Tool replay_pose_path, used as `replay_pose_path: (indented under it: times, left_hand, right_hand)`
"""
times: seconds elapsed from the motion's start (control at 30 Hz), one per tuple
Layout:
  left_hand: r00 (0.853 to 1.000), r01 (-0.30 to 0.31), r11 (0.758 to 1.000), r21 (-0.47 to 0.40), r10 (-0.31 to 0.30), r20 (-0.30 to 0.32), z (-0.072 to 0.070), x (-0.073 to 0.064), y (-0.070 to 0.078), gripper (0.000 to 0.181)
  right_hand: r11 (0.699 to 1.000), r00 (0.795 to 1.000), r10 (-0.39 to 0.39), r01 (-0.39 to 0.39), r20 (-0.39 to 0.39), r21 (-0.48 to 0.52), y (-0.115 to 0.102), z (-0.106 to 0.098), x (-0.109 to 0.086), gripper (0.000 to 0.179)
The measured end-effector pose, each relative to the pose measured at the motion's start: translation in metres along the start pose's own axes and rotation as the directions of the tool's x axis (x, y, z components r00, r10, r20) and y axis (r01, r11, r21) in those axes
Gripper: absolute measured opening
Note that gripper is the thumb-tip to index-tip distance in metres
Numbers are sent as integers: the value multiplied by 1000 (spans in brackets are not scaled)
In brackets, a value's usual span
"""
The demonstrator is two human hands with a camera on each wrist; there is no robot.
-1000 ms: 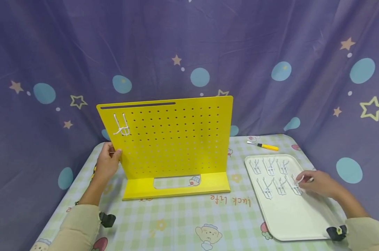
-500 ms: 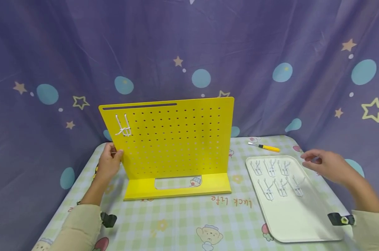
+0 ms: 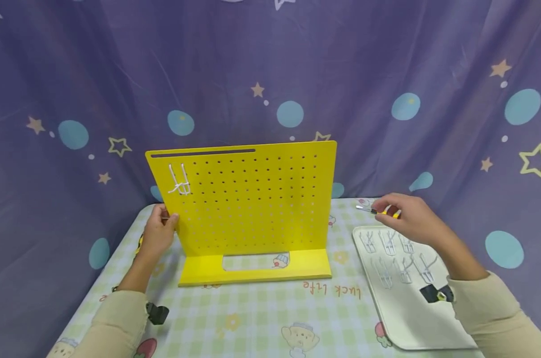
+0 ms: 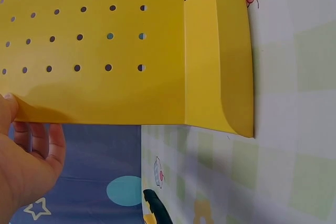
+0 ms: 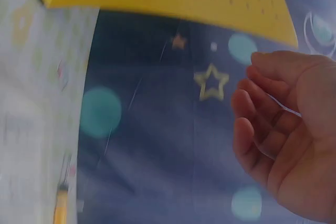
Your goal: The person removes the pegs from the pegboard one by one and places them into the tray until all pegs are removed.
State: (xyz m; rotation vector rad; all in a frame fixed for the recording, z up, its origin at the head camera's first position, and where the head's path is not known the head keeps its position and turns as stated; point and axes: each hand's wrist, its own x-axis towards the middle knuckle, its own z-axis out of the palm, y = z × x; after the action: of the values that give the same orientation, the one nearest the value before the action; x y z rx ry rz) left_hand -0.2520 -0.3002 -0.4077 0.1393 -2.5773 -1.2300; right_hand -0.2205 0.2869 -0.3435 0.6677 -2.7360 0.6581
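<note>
A yellow pegboard [image 3: 252, 199] stands upright on its yellow base, with rows of holes across its face. My left hand [image 3: 159, 231] grips its left edge, thumb in front and fingers behind, as the left wrist view [image 4: 31, 161] also shows. One white wire hook [image 3: 179, 180] hangs in the board's upper left corner. My right hand [image 3: 409, 216] is in the air beyond the tray, fingers loosely bent and holding nothing. In the head view it partly covers a screwdriver [image 3: 365, 208] with a yellow handle; in the right wrist view the screwdriver [image 5: 61, 198] lies apart from the hand.
A cream tray [image 3: 413, 323] with several white wire hooks [image 3: 389, 243] lies to the right of the board. A black and yellow object [image 3: 139, 243] shows partly behind my left forearm. Beneath everything is a green checked tablecloth [image 3: 252, 318]; a purple curtain [image 3: 234, 59] hangs behind.
My right hand has left the hooks on the tray, rising and then moving left and away from me, over toward the screwdriver. My left hand keeps its grip on the board.
</note>
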Motion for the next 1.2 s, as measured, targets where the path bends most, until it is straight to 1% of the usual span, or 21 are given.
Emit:
replay_pose_path:
  times: [0.13,0.2,0.37,0.47,0.53,0.63,0.73,0.77,0.83,0.9,1.0,1.1,1.2]
  left_hand:
    - [1000,13,1000,0,-13,3,0,0,-2,34]
    - [1000,9,1000,-3,-9,-3,0,1,-2,34]
    - [1000,12,1000,-14,-12,-24,0,1,-2,33]
    - [999,24,999,-32,-25,-24,2,1,0,32]
    - [999,36,999,-35,-37,-17,3,0,2,33]
    - [999,51,998,-38,-51,-10,3,0,2,32]
    - [998,57,998,-29,-57,-10,2,0,0,32]
    - [998,57,998,-28,-57,-12,2,0,-1,32]
    - [998,56,998,-27,-56,-13,2,0,-1,32]
    - [998,54,998,-23,-55,-15,2,0,-1,32]
    - [998,54,998,-28,-55,-15,3,0,-2,33]
    - [999,50,998,-28,-50,-20,3,0,-3,32]
    - [999,43,999,-22,-44,-26,3,1,-3,31]
  right_hand:
    - [997,998,-63,65,-30,43,-23,13,22,18]
    - [993,995,-85,89,-48,74,-34,21,35,18]
    - [976,988,-109,128,-112,174,-65,48,67,17]
    - [963,980,-144,171,-136,209,-85,65,84,17]
    - [956,973,-183,209,-138,206,-99,75,94,17]
    - [949,959,-243,267,-148,169,-121,88,107,17]
    - [936,935,-302,328,-188,127,-143,99,121,17]
    - [933,929,-313,340,-199,120,-150,102,125,18]
    - [928,923,-323,352,-209,122,-163,109,134,18]
    - [926,927,-322,350,-194,138,-177,115,142,19]
    - [936,948,-290,310,-131,169,-196,124,153,22]
    - [949,964,-251,262,-83,175,-214,132,162,22]
    - [960,972,-221,231,-82,155,-230,140,171,22]
